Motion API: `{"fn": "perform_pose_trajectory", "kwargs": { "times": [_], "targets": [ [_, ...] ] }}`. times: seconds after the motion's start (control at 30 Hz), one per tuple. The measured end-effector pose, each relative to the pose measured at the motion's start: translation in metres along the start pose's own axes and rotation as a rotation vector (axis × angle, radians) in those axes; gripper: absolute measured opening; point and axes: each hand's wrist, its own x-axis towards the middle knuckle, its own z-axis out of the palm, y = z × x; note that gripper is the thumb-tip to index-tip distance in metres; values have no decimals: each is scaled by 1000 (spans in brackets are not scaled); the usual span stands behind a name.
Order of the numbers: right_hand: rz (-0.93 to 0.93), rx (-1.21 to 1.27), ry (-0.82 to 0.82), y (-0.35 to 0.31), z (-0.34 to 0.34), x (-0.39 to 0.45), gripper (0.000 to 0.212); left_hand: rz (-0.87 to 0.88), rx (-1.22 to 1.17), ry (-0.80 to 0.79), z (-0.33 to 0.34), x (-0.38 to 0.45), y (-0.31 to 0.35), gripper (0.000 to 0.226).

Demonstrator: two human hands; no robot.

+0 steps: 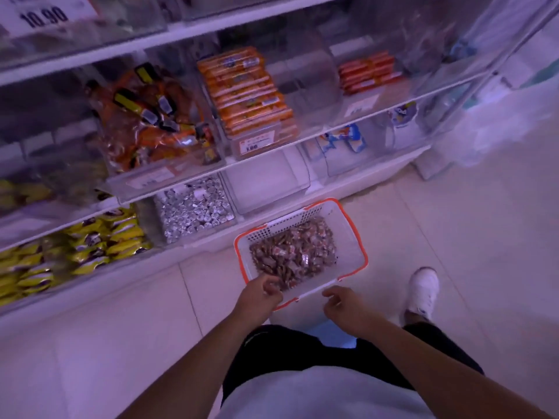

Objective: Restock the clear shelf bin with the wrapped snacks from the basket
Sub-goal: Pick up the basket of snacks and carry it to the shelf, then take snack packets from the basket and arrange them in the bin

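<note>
Left hand fingers curl at the basket rim, snacks just beyond – right hand loosely curled, empty.

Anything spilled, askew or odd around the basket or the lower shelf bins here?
Nothing spilled. The basket sits on the floor, slightly skewed to the shelf, wrapped snacks inside. One clear bin on the lower shelf looks empty beside the full silver-sweets bin. The left hand and right hand are at the basket's near rim.
</note>
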Motion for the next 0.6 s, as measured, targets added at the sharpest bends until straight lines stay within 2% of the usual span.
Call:
{"fn": "perform_pose_trajectory", "kwargs": {
  "times": [0.17, 0.27, 0.33, 0.43, 0.53, 0.6],
  "targets": [
    [-138, -191, -201, 38, -17, 96, 36, -88, -33, 126, 39, 59, -5, 19],
    [-277, -329, -275, 60, -22, 176, 38, -133, -51, 242, 73, 117, -16, 19],
    [-383, -360, -305, 70, -14, 232, 38, -120, -15, 229, 96, 164, -34, 23],
    [-456, -408, -312, 80, 22, 320, 38, -53, 104, 157, 115, 244, -72, 22],
    [-482, -449, -286, 90, 70, 393, 54, -77, 238, 222, 116, 318, -124, 30],
    [-503, -568, -281, 95, 102, 430, 61, -65, 304, 229, 109, 351, -155, 35]
  ]
}}
